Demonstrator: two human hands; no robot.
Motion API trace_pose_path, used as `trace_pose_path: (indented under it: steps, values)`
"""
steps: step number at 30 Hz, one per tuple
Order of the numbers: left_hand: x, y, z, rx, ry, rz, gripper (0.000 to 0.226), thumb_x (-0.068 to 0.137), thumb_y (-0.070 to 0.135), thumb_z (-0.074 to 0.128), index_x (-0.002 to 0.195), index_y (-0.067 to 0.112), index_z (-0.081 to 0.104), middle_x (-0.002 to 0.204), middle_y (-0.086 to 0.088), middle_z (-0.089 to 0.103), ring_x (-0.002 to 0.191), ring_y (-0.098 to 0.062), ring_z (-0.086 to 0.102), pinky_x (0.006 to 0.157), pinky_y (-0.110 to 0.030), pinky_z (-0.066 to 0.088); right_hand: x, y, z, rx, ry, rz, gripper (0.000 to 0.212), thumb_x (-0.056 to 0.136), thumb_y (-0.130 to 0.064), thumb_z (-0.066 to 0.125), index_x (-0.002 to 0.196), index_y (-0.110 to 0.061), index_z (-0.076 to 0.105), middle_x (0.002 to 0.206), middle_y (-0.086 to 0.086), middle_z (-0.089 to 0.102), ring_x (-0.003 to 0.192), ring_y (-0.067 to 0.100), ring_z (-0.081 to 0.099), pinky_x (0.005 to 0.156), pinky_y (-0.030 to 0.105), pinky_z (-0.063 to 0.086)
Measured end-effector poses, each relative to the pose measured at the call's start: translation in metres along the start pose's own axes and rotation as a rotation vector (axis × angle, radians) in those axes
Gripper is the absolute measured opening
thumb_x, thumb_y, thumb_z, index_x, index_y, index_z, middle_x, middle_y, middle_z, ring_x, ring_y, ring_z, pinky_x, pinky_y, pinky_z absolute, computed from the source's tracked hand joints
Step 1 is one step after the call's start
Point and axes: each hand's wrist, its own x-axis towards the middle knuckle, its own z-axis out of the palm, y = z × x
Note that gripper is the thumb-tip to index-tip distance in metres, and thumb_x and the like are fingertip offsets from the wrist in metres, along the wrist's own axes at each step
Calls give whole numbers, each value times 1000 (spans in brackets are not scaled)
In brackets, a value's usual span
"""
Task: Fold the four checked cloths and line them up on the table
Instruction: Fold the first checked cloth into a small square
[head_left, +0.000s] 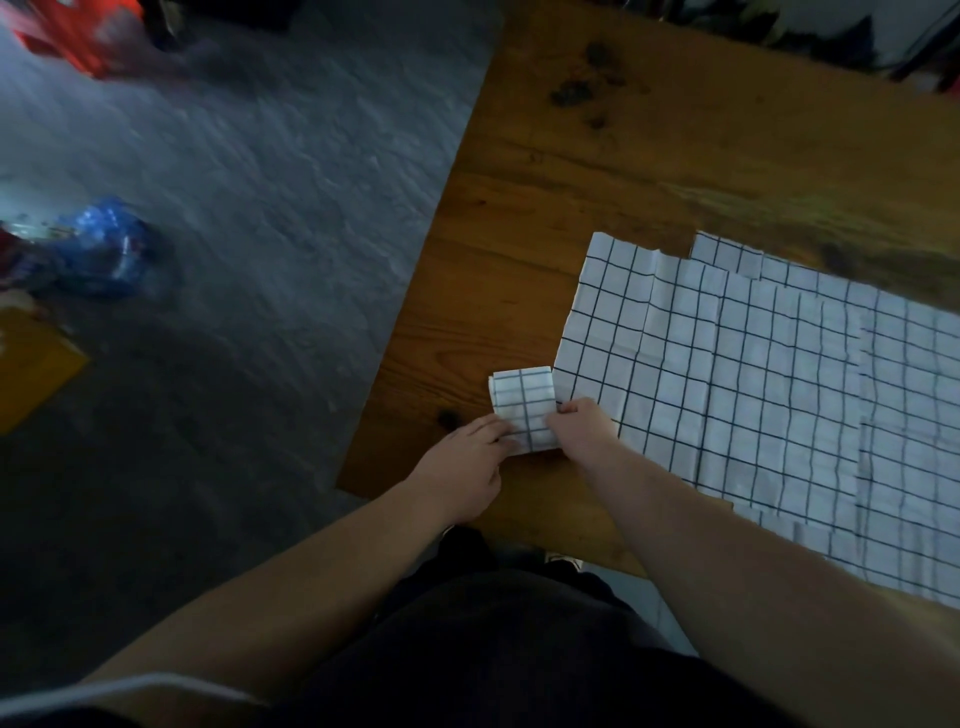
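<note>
One checked cloth (524, 410) had been reduced to a small folded packet and lay on the wooden surface (519, 208) near its front-left corner. Both hands were on it. The left hand (462, 470) pressed on the packet's near-left edge with its fingers (493, 431) extended and fairly flat; whether they pinched the fabric or only held it down could not be told. The right hand (584, 423) was curled at the packet's right edge, its fingers closed onto the folded layers in what appeared to be a pinch.

From the packet, the remaining cloths (753, 389) lay toward 2 o'clock, spread flat and overlapping across the right part of the surface, touching or nearly touching the packet's right side. Stepped edges at the far side suggested more than one sheet, but the count could not be confirmed, since the spread ran out of view at the right.

Assessment: the task stood at an early stage. One cloth was folded, or in its last fold and being set down; no other folded packet was visible, and no line had been started. The unfolded cloths remained to be done.

The floor (234, 234) at 9 o'clock of the surface held a blue bag (104, 249), blurred, unrelated to the work.
</note>
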Motion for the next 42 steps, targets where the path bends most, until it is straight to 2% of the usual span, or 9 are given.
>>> trace_pose_path:
  steps: [7, 11, 16, 18, 21, 25, 31, 38, 42]
  values:
    - [-10, 19, -5, -238, 43, -149, 45, 103, 15, 47, 146, 28, 51, 160, 10, 34, 152, -12, 20, 121, -30, 13, -4, 8, -6, 77, -30, -81, 17, 96, -21, 64, 112, -21, 57, 95, -4, 57, 86, 13, 55, 62, 26, 43]
    - [-22, 41, -11, -573, 214, -382, 38, 103, 13, 50, 139, 24, 57, 144, 8, 49, 134, -9, 42, 108, -21, 30, -16, 18, -19, 166, -93, -133, 18, 97, -25, 65, 113, -21, 57, 109, 3, 61, 102, 21, 59, 88, 39, 55]
    - [-38, 77, -25, -1185, 393, -622, 36, 103, 27, 56, 138, 18, 52, 126, 3, 61, 116, -16, 59, 107, -39, 48, -49, 23, -53, 370, -211, -203, 13, 96, -22, 67, 105, -15, 60, 114, 12, 66, 104, 29, 65, 94, 51, 57]
    - [-50, 97, -36, -1528, 379, -630, 33, 102, 34, 58, 131, 17, 56, 121, -4, 68, 113, -21, 66, 103, -44, 53, -71, 25, -69, 468, -308, -232, 9, 95, -17, 67, 98, -12, 60, 114, 16, 67, 107, 33, 66, 95, 54, 56]
    - [-69, 119, -49, -1733, 380, -533, 28, 103, 34, 55, 126, 19, 63, 117, -10, 74, 112, -26, 69, 100, -49, 55, -102, 25, -91, 561, -441, -291, 8, 95, -13, 66, 94, -10, 59, 111, 16, 70, 106, 33, 69, 94, 53, 57]
    - [-103, 131, -57, -1735, 554, -452, 31, 101, 32, 59, 128, 18, 64, 122, -11, 71, 113, -30, 68, 99, -48, 55, -133, 16, -103, 533, -511, -384, 13, 93, -17, 68, 101, -8, 62, 108, 12, 73, 101, 29, 72, 92, 52, 58]
    - [-155, 117, -89, -1451, 858, -499, 19, 100, 17, 61, 117, 19, 68, 112, -4, 75, 105, -24, 72, 93, -49, 59, -174, -29, -84, 434, -554, -494, 21, 91, -24, 69, 107, -11, 65, 104, 9, 76, 98, 29, 74, 91, 55, 58]
    - [-234, 66, -119, -1428, 1127, -495, 13, 102, 12, 57, 110, 14, 67, 99, -6, 75, 90, -17, 74, 76, -32, 63, -227, -102, -16, 305, -705, -631, 25, 100, -30, 57, 115, -12, 65, 108, 8, 75, 90, 19, 75, 66, 28, 57]
    - [-310, 3, -126, -1379, 1248, -557, 12, 101, 15, 58, 109, 18, 67, 98, -1, 76, 91, -16, 75, 79, -36, 63, -266, -153, 73, 228, -712, -733, 21, 100, -26, 58, 113, -10, 65, 106, 7, 75, 95, 21, 74, 85, 40, 60]
